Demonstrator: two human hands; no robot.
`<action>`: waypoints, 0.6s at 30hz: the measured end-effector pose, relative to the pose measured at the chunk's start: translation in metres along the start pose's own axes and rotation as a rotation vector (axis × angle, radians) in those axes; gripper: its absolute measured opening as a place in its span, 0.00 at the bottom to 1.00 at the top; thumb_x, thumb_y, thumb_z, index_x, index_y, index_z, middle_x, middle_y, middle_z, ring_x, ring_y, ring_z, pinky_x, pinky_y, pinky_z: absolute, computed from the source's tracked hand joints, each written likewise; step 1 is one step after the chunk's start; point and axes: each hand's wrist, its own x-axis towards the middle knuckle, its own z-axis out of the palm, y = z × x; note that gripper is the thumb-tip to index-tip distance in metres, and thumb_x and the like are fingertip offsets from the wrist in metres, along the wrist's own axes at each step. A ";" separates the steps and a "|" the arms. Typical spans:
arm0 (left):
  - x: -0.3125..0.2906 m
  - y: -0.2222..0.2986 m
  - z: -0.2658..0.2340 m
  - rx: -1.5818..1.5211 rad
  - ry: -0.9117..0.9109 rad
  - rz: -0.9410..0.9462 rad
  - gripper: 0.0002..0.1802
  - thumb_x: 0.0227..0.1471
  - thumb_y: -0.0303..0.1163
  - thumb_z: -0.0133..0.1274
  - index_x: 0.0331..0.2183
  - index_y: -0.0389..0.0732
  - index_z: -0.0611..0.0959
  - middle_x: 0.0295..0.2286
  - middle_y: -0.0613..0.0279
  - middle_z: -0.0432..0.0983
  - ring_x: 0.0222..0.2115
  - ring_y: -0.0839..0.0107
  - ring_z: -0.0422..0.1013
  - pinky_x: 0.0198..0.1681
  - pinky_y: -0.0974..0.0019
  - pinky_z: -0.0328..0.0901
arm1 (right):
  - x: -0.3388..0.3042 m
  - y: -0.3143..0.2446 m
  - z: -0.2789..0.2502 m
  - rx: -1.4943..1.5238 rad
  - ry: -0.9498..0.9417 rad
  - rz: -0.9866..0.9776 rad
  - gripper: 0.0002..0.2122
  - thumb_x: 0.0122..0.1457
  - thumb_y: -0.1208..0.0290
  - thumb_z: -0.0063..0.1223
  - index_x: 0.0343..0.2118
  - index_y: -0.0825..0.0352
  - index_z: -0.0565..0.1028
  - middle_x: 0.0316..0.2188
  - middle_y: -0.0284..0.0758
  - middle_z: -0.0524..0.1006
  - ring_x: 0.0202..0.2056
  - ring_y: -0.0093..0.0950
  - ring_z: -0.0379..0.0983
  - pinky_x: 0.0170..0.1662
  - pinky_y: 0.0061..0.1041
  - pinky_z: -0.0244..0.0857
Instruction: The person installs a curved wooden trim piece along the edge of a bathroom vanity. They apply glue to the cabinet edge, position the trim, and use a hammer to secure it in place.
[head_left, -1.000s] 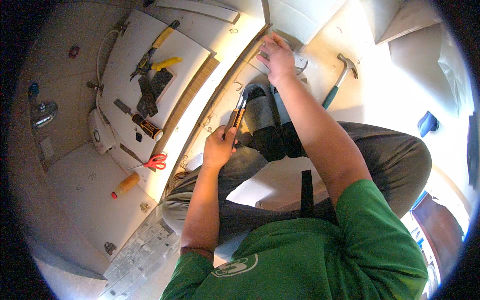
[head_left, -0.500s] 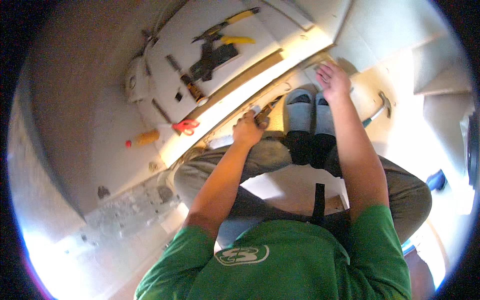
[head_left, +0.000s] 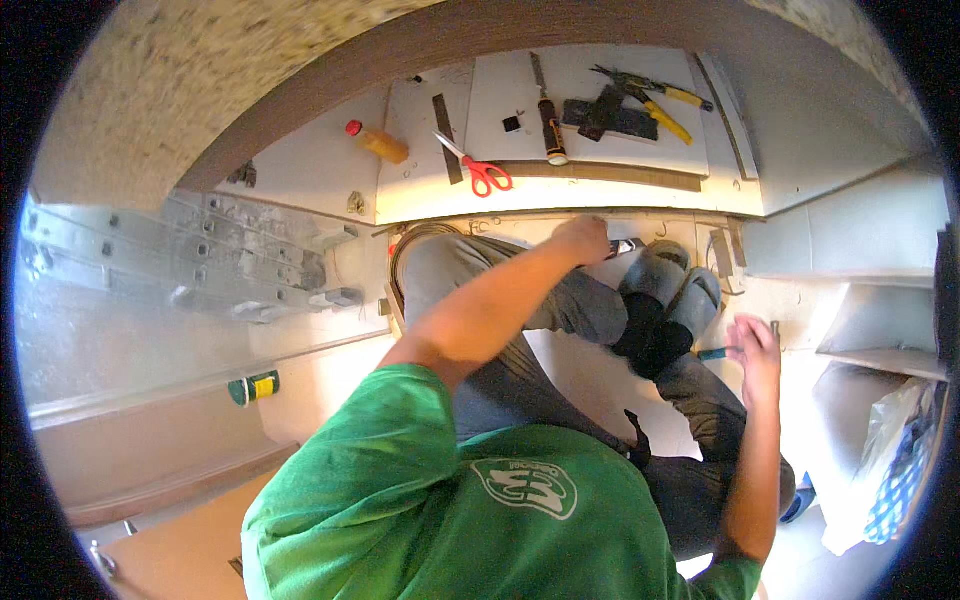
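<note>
My left hand point(head_left: 582, 241) is closed around a dark tool with a shiny part point(head_left: 626, 247), beside my slippers point(head_left: 655, 270); its kind is mostly hidden by the fingers. At the right, my right hand point(head_left: 757, 350) is over a hammer, its blurred fingers curled at the handle. The hammer's teal handle point(head_left: 712, 354) sticks out to the left of that hand, and a bit of its head point(head_left: 775, 327) shows on the other side.
Ahead, on a white panel, lie red-handled scissors point(head_left: 488, 178), a chisel point(head_left: 551, 125), yellow-handled pliers point(head_left: 665, 115), dark strips and a red-capped bottle point(head_left: 378, 142). A brown edge point(head_left: 450, 45) arches above them. A green can point(head_left: 254, 388) is at left.
The view has swung round, shifting the whole scene. My right hand has gone from beyond the slippers back to the hammer. The left hand still holds the dark tool near the slippers.
</note>
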 end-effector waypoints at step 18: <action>-0.059 -0.423 -0.086 -0.512 1.133 -0.647 0.30 0.45 0.38 0.66 0.45 0.34 0.72 0.42 0.57 0.73 0.43 0.65 0.70 0.45 0.64 0.65 | -0.130 -0.003 0.031 -0.072 0.131 0.042 0.14 0.63 0.67 0.53 0.46 0.70 0.75 0.35 0.32 0.79 0.33 0.20 0.73 0.37 0.19 0.68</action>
